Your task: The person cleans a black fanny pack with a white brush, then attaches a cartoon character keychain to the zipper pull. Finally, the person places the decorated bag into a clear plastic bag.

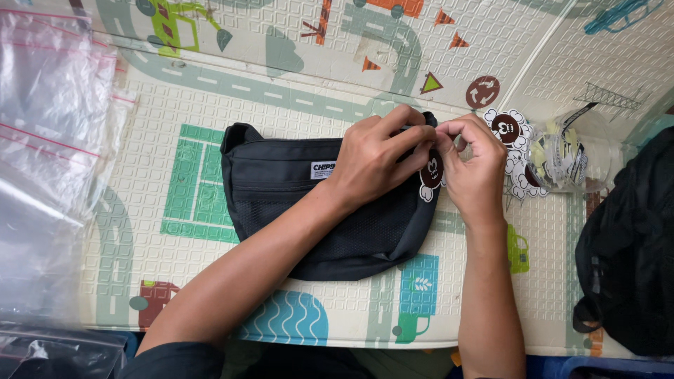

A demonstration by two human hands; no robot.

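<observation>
Head view, looking straight down. I see both forearms come in from the bottom edge and converge at the right end of a dark fabric pouch (pixel 309 210) lying flat on a play mat (pixel 210 98) printed with roads and vehicles.

Left hand (pixel 375 158): palm down on the pouch, wrist slightly bent, fingers curled forward. Thumb and forefinger are pressed together at the pouch's end, pinching something small there; I cannot tell whether it is a zipper pull or a loop.

Right hand (pixel 474 165): knuckles up, fingers bent inward toward the left hand, fingertips meeting at the same spot. They close on the top of a round brown-and-white hang tag (pixel 430 175), which hangs just below the pinch and between the two hands, over the pouch edge.

Just right of the grip, beside the right hand: a stack of similar tags (pixel 509 133) and a clear bag of small parts (pixel 562 158). Farther right, a black heap of fabric (pixel 628 253). Well to the left of the grip, clear plastic bags (pixel 49 133).
</observation>
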